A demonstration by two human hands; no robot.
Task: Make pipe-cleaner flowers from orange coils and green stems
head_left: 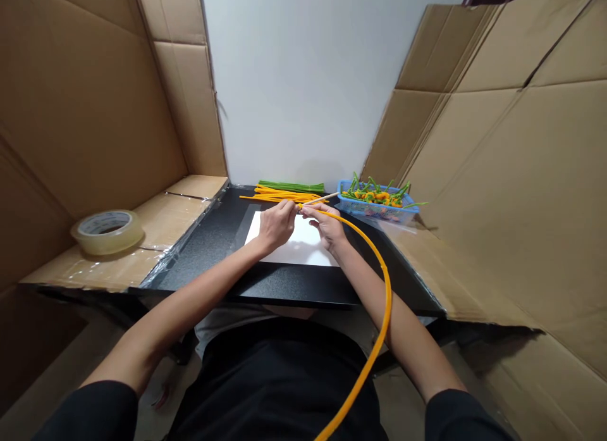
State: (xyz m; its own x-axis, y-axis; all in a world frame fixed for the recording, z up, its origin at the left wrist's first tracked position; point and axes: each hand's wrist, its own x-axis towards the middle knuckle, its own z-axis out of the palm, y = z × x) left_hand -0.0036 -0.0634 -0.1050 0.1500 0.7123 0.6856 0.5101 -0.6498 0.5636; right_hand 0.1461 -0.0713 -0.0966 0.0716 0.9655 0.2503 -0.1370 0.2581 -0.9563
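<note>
A long yellow-orange pipe cleaner [387, 289] arches out of my fingers over my right forearm and down past the lower edge of the view. My left hand [279, 224] is closed around its near end, where a small orange coil shows at the fingertips. With thumb and fingers pinched, my right hand [325, 224] grips the pipe cleaner close beside the left. A thin pale wooden stick [322, 198] slants up to the right from between the hands; how each hand shares it is hidden. Both hands are above a white sheet [298, 251].
Behind the hands lie loose orange pipe cleaners [275, 194] and a green bundle [291, 186]. A blue basket [374, 208] at the back right holds green-and-orange twisted pieces. Clear tape [108, 232] lies left on cardboard. Cardboard walls [512, 175] flank the black table [199, 251].
</note>
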